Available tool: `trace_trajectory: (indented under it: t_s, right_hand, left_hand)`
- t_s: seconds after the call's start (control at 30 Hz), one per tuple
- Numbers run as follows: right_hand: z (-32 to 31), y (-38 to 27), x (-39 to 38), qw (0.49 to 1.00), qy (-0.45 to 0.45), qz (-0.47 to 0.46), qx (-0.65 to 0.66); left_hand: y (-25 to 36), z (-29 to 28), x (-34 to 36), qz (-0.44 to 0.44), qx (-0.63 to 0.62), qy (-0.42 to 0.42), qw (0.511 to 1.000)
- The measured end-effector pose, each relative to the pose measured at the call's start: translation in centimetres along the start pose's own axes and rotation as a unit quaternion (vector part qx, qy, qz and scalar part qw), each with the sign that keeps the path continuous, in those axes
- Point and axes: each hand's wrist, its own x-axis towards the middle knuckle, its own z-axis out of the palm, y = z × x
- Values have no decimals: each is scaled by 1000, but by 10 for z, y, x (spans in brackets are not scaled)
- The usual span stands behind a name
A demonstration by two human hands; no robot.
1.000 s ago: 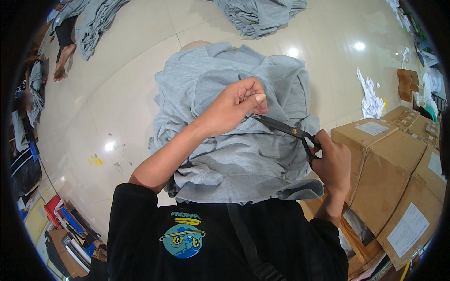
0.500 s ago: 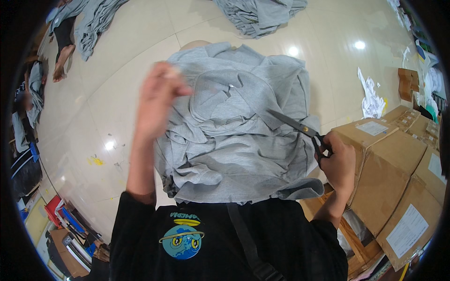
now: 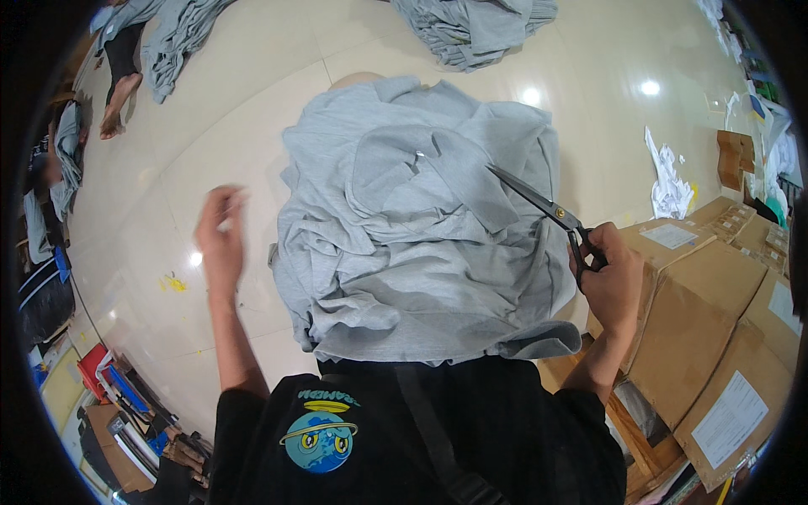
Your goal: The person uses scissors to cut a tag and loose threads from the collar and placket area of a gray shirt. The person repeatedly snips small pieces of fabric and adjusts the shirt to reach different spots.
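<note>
A grey knit shirt (image 3: pixel 421 278) lies bunched across my lap, its collar (image 3: pixel 471 181) turned upward with a small pale tag (image 3: pixel 418 156) inside the neck. In my right hand (image 3: pixel 613 282) is a pair of black-handled scissors (image 3: pixel 551 206). Its blades look nearly closed, and they point up and left over the collar's right side. My left hand (image 3: pixel 222 240) hangs in the air left of the shirt, away from the cloth. Its fingers are smeared by motion, so whether they pinch anything does not show.
Taped cardboard boxes (image 3: pixel 690 311) are stacked close by my right arm. Piles of grey garments (image 3: pixel 475 34) lie on the tiled floor (image 3: pixel 252 151) ahead. A person's bare foot (image 3: pixel 122 101) shows at the far left. White scraps (image 3: pixel 669 181) lie at the right.
My left hand has moved left and toward me, away from the shirt's upper left part. The scissors stay over the collar's right side in my right hand.
</note>
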Motion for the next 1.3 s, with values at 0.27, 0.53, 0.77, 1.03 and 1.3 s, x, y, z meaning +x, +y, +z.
trace_trajectory:
  t_s: [0.27, 0.53, 0.77, 1.03, 1.3]
  right_hand:
    - [-2, 5, -20, 1000, 25, -19, 1]
    - [-1, 8, -25, 1000, 9, -23, -3]
    - [-2, 11, -21, 999, 8, -37, -7]
    - [-9, 5, -20, 996, -58, -50, -50]
    - [-10, 2, -20, 997, -47, -54, -42]
  left_hand:
    - [183, 130, 13, 315, -97, -324, 887]
    - [170, 155, 5, 347, -47, -343, 872]
    - [164, 155, 10, 281, -124, -351, 885]
    - [165, 146, 13, 208, -157, -375, 890]
    - [170, 147, 14, 130, -184, -400, 888]
